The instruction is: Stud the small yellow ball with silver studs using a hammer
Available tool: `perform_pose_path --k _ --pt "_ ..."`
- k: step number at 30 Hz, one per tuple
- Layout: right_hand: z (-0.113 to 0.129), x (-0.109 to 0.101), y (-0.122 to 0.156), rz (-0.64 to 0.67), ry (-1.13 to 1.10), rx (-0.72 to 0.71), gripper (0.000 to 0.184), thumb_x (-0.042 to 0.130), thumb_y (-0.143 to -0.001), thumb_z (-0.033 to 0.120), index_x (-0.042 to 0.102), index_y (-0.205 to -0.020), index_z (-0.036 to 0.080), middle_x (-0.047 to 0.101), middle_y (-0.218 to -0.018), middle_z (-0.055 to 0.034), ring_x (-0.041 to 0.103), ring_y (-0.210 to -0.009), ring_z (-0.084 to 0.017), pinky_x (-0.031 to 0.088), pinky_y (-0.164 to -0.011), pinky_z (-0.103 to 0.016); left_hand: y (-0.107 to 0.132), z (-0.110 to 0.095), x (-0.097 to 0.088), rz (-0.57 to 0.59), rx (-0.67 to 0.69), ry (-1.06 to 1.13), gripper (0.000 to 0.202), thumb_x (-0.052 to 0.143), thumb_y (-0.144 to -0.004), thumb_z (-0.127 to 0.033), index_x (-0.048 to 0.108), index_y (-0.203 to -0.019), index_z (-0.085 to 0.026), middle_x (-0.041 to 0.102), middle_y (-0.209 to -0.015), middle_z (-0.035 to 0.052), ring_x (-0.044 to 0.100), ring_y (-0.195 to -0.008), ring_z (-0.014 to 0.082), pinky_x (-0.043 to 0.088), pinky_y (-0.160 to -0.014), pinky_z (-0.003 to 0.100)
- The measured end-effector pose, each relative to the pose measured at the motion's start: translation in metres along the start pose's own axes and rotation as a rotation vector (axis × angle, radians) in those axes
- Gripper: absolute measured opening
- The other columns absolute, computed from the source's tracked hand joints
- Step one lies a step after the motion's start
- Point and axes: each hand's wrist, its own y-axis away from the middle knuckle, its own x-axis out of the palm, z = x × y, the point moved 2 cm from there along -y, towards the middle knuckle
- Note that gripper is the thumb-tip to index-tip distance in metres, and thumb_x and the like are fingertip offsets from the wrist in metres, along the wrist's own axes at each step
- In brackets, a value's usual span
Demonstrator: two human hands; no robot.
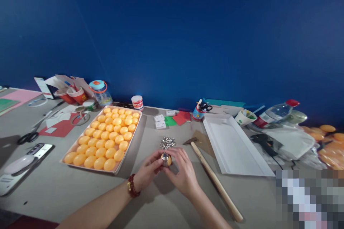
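Both hands meet over the grey table around one orange ball with shiny silver covering, which looks like a table tennis ball. My left hand, with a dark red bead bracelet at its wrist, pinches the ball from the left. My right hand curls around its right side, fingers bent over the top. Just beyond the fingers lies a heap of small shiny silver pieces, too small to name. A wooden-handled hammer rests to the right of my right hand.
Left stands a shallow box of orange balls; right, a white tray. Small white boxes, coloured paper and a pen cup line the back. Scissors lie far left, a plastic bottle far right.
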Motion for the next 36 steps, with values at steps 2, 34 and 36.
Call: perform_pose_path --k 2,34,36 --pt "-0.001 0.001 0.001 -0.003 0.008 -0.009 0.044 0.064 -0.080 0.011 0.056 -0.121 0.023 0.066 -0.113 -0.0089 0.059 -0.106 -0.026 0.048 -0.093 -0.043 0.001 0.000 -0.001 0.000 -0.003 0.006 0.035 0.077 -0.078 -0.032 0.070 -0.110 -0.018 0.068 -0.097 0.0067 0.062 -0.088 0.0168 0.047 -0.078 0.025" --pt "-0.008 0.007 0.011 0.023 0.024 0.025 0.055 0.059 -0.077 0.007 0.050 -0.129 0.023 0.058 -0.131 -0.0117 0.054 -0.122 -0.027 0.047 -0.102 -0.045 0.003 -0.003 0.000 0.026 -0.007 0.007 0.032 0.071 -0.081 -0.026 0.073 -0.112 -0.018 0.073 -0.105 0.0089 0.065 -0.092 0.0220 0.049 -0.088 0.035" --pt "-0.009 0.007 0.012 0.021 0.017 0.026 0.053 0.060 -0.079 0.009 0.050 -0.129 0.024 0.058 -0.131 -0.0117 0.054 -0.122 -0.026 0.047 -0.102 -0.045 0.004 -0.004 0.001 0.037 0.001 0.001 0.034 0.070 -0.082 -0.029 0.072 -0.114 -0.018 0.073 -0.105 0.0094 0.065 -0.092 0.0226 0.048 -0.088 0.036"
